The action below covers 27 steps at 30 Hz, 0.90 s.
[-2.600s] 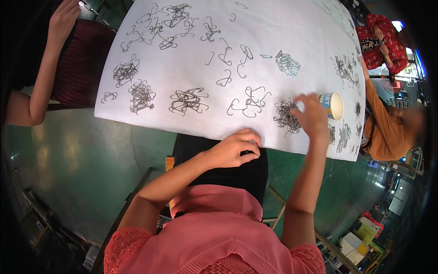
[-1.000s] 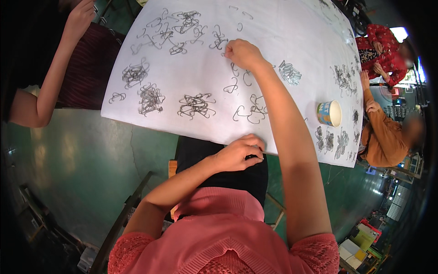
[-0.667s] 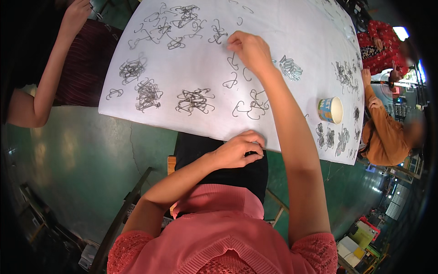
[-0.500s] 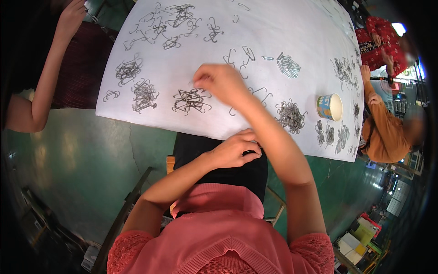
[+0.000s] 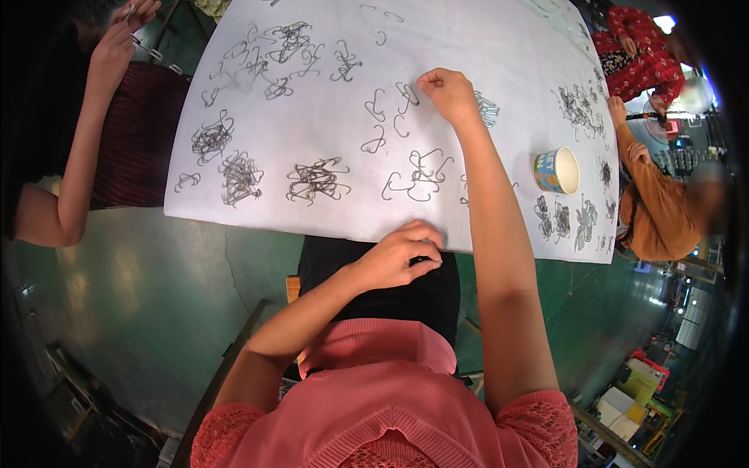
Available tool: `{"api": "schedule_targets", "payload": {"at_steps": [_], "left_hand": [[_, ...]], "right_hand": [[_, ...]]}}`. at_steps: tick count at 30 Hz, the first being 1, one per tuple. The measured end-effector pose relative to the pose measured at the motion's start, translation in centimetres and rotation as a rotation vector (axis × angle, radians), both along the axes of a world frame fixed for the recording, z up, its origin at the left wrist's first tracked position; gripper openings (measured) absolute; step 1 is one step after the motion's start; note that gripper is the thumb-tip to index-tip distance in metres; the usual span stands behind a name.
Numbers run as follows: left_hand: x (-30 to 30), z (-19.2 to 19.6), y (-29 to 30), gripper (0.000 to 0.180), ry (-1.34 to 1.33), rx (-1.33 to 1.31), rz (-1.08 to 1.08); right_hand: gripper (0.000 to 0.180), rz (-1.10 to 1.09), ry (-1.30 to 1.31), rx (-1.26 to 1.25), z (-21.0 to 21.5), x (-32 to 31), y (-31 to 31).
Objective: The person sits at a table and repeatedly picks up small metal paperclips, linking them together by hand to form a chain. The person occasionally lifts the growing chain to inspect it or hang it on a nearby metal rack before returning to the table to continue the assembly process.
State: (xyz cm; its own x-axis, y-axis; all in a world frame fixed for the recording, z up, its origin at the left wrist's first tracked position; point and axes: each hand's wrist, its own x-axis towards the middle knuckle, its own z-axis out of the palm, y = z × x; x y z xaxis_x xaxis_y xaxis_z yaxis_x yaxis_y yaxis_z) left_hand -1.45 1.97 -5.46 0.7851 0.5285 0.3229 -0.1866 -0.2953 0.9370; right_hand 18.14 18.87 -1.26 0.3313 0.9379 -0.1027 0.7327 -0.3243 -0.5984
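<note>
My right hand reaches over the white table, thumb and fingers pinched together. Its fingertips are right beside a loose bent wire hook; whether anything is between them is too small to tell. Behind the wrist lies a partly hidden pile of small silvery pieces. My left hand rests at the near table edge above my lap, fingers curled toward the thumb; what they hold, if anything, is hidden. Between the hands lie more wire hooks, and left of them is a tangled pile of hooks.
More hook piles spread over the left and far side of the white-covered table. A paper cup lies tilted at the right, near small heaps. Other people sit at the left and right edges.
My right hand has moved from above the tangled hook pile to the right and away from me, to the loose hooks. My left hand has stayed at the table edge.
</note>
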Motion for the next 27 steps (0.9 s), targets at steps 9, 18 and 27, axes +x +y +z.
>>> {"api": "schedule_targets", "payload": {"at_steps": [9,18,27], "left_hand": [[-0.2,0.1,-0.1,0.013,0.032,-0.022,-0.007],[-0.1,0.6,-0.2,0.013,0.079,-0.043,-0.008],[0.4,1.4,-0.3,0.015,0.141,0.045,0.063]], "right_hand": [[0.022,0.163,-0.364,-0.21,0.0,-3.6,1.9],[0.015,0.131,1.19,-0.301,1.1,1.0,-0.5],[0.009,0.096,1.135,0.056,5.6,5.9,-16.5]]}}
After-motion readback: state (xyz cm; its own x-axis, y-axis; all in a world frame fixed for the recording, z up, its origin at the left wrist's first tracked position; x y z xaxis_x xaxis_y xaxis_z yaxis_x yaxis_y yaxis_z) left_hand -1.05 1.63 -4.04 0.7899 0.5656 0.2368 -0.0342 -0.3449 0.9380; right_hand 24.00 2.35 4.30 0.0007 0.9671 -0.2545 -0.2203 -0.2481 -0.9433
